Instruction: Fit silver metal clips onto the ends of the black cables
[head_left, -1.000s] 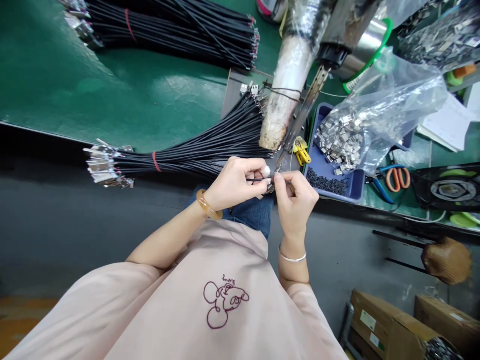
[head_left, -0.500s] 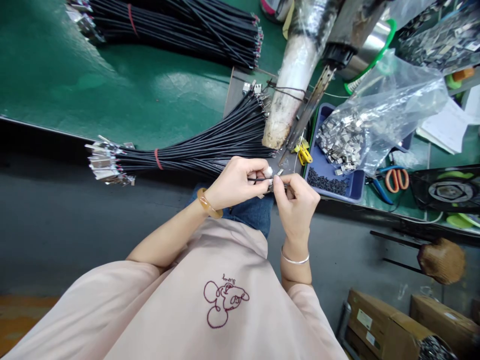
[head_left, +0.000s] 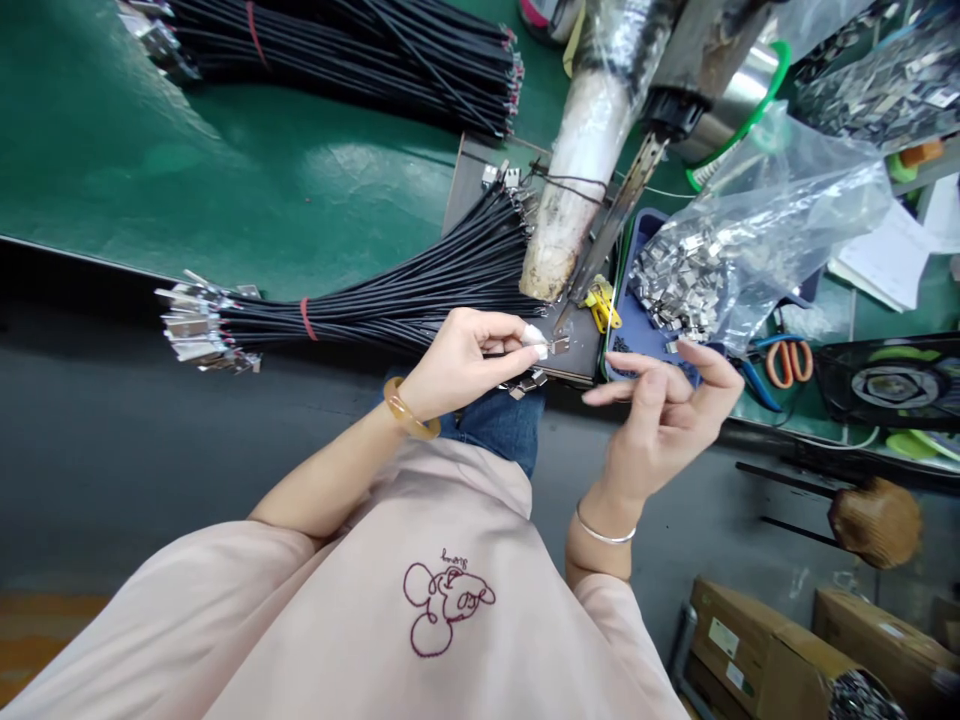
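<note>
My left hand point(head_left: 476, 358), with white coverings on its fingertips, pinches at the edge of a dark board. A small metal connector point(head_left: 560, 345) sticks out past its fingertips; the cable behind it is hidden by the fingers. My right hand point(head_left: 660, 415) is open, fingers spread, at the near edge of a blue tray point(head_left: 709, 378), with nothing visible in it. Beside my left hand lies a bundle of black cables point(head_left: 390, 290) with metal connectors on its ends, tied by a red band point(head_left: 308, 319). Several loose connectors point(head_left: 523, 384) show below the left fingertips.
Bright metal connectors point(head_left: 679, 285) lie in the tray under a clear plastic bag point(head_left: 817, 210). A soldering iron point(head_left: 615, 220) slants down beside a plastic-wrapped post point(head_left: 566, 190). Yellow clips point(head_left: 602, 303), orange-handled pliers point(head_left: 789, 362) and another cable bundle point(head_left: 360, 60) are around.
My right hand has let go of the piece between both hands, opened and moved right toward the tray. My left hand stays nearly in place, keeping its pinch.
</note>
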